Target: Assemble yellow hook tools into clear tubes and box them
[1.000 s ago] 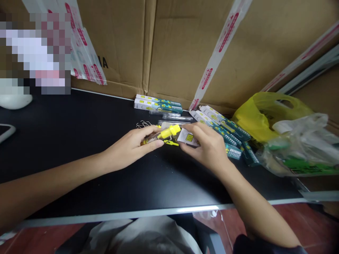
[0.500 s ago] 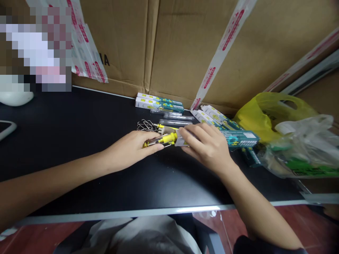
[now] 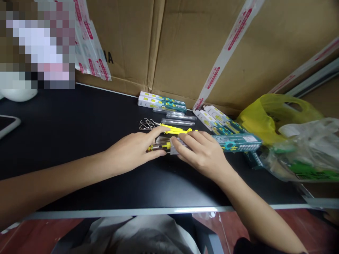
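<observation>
My left hand (image 3: 136, 148) pinches the clear end of a soldering iron (image 3: 158, 145) with a yellow collar, thumb and fingers on either side. The iron's other end is inside a narrow white and teal box (image 3: 239, 141). Wrapped over that box near its open end is my right hand (image 3: 202, 150), hiding much of it. Just behind my fingers lie yellow stick-like parts (image 3: 173, 129) and bent wire stands (image 3: 147, 124). Farther back are several clear plastic tubes (image 3: 180, 122).
Two similar boxes (image 3: 161, 102) lie against the large cardboard carton (image 3: 190, 46). More boxes (image 3: 212, 120) lie right of the tubes, beside a yellow plastic bag (image 3: 256, 116) and a clear bag (image 3: 312, 148). A phone-like device (image 3: 9, 125) lies at left on the black table (image 3: 79, 120).
The soldering iron has gone farther into the box, with less of its yellow part showing. My right hand and the box's open end have come closer to my left hand.
</observation>
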Demonstrator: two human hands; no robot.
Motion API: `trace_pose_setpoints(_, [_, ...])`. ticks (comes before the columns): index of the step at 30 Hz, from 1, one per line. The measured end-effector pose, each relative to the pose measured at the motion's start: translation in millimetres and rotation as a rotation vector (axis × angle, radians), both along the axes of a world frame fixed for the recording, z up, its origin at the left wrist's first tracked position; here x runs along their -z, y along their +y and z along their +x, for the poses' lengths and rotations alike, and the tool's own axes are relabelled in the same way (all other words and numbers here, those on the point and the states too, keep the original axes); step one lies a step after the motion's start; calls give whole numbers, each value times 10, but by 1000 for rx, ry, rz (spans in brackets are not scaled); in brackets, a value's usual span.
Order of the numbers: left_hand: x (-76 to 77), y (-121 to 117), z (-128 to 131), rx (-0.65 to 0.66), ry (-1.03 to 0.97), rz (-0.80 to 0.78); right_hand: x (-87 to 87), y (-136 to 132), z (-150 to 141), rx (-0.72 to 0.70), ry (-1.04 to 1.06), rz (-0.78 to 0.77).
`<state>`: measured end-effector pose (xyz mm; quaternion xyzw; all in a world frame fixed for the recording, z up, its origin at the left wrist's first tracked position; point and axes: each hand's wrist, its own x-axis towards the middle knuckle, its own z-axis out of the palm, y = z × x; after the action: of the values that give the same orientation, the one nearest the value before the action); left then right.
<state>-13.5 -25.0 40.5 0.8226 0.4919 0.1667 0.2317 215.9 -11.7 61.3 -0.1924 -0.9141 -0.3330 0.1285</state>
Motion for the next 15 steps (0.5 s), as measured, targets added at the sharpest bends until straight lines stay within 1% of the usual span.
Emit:
trace_pose_setpoints(4, [11,-31,30,9,-48,-47,46,-41,-46,-44,9,-58])
trace_pose_setpoints(8, [27,-49,53,-12,-164,-78,67,-91,-85,-41,-1,-112])
trace_pose_setpoints(12, [53,-26,44,27,-250,-107,64,-98,-94,-24,-32,-110])
trace_pose_setpoints(15, [65,31,8,36,-316,-139,58,-64,-75,-16,-17,-97])
